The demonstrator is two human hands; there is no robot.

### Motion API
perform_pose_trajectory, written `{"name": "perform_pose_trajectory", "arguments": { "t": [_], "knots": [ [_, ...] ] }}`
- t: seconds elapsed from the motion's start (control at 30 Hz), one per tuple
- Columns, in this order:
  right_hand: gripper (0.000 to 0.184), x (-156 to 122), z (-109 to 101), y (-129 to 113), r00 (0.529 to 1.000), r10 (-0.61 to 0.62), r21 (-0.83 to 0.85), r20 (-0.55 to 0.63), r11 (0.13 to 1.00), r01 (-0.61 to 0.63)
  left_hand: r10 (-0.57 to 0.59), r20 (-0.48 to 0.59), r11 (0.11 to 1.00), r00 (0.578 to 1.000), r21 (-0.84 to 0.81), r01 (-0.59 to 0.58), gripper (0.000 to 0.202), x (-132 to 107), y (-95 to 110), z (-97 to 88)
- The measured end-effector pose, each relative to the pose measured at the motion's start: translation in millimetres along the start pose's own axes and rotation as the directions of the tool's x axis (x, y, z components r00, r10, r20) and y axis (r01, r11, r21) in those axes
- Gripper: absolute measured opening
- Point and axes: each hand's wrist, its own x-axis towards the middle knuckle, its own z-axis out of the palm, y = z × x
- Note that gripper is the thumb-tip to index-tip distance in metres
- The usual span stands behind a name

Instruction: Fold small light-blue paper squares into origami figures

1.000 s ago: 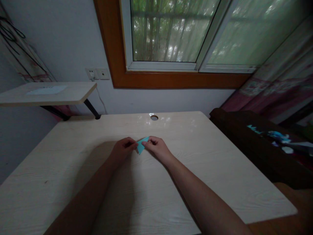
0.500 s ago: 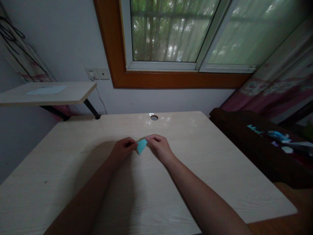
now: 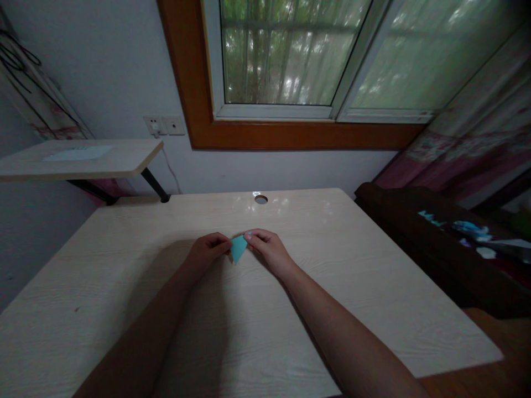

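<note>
A small folded piece of turquoise paper [image 3: 238, 248], triangular with its tip pointing toward me, lies on the pale wooden desk [image 3: 373, 287] between my two hands. My left hand [image 3: 207, 251] has its fingers curled and pinches the paper's left edge. My right hand [image 3: 267, 250] is also curled, its fingertips pressed on the paper's upper right corner. Both forearms reach in from the bottom of the view and rest low over the desk.
A round cable hole [image 3: 261, 199] sits near the desk's far edge, below a wood-framed window [image 3: 290, 72]. A raised side shelf [image 3: 83, 157] stands at the left. A dark wooden bed frame [image 3: 435, 249] with small items runs along the right.
My right fingers have shifted from gripping the paper's right side to pressing on its upper corner. The paper now lies flatter on the desk. My left hand has barely moved.
</note>
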Motion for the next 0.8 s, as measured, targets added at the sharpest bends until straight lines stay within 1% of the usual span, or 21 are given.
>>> {"name": "perform_pose_trajectory", "arguments": {
  "t": [0.13,0.27,0.47,0.67,0.8],
  "knots": [
    [0.027,-1.8,0.9,-1.8,0.993,-0.076,-0.171,0.091,0.981,0.091,-0.006,-0.026,1.0,1.0,-0.02,0.006,0.021,0.6,1.7,-1.0],
    [0.023,-1.9,2.7,-1.4,0.983,-0.111,-0.235,0.146,0.961,0.143,0.004,-0.038,1.0,0.999,-0.022,-0.005,0.02,1.7,2.1,-1.2],
    [0.023,-1.8,4.0,1.4,0.987,-0.104,-0.221,0.119,0.967,0.129,0.029,-0.061,1.0,0.998,0.007,-0.029,0.021,2.5,1.9,-1.1],
    [0.026,-3.7,5.6,1.0,0.993,-0.107,-0.255,0.053,0.96,0.117,0.023,-0.079,1.0,0.997,0.006,-0.023,0.022,3.7,-0.2,0.1],
    [0.03,-3.9,6.5,1.6,0.998,-0.045,-0.262,0.05,0.963,0.056,0.016,-0.097,0.999,0.995,0.033,-0.013,0.024,3.5,-0.4,0.8]
  ]
}}
